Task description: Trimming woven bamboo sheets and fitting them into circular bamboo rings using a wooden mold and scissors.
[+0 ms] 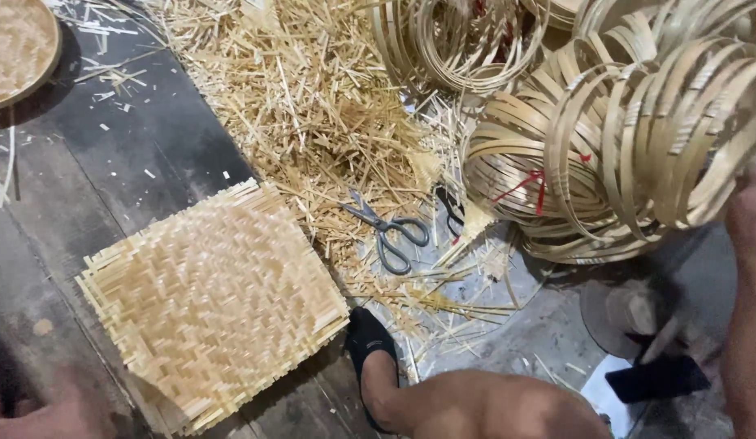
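Bamboo hoops (638, 138), bundled in loose coils, sit up and to the right of the woven bamboo mat (211, 305) lying flat on the dark floor (126, 154). Your right hand (747, 215) touches the outer edge of the hoops; whether its fingers grip them cannot be told. Your left hand (49, 410) is blurred just below the mat's left corner, its grip unclear. Grey scissors (390, 232) rest between mat and hoops, on the fringe of a heap of bamboo offcuts (305, 106). Your black-socked foot (370, 345) touches the mat's right corner.
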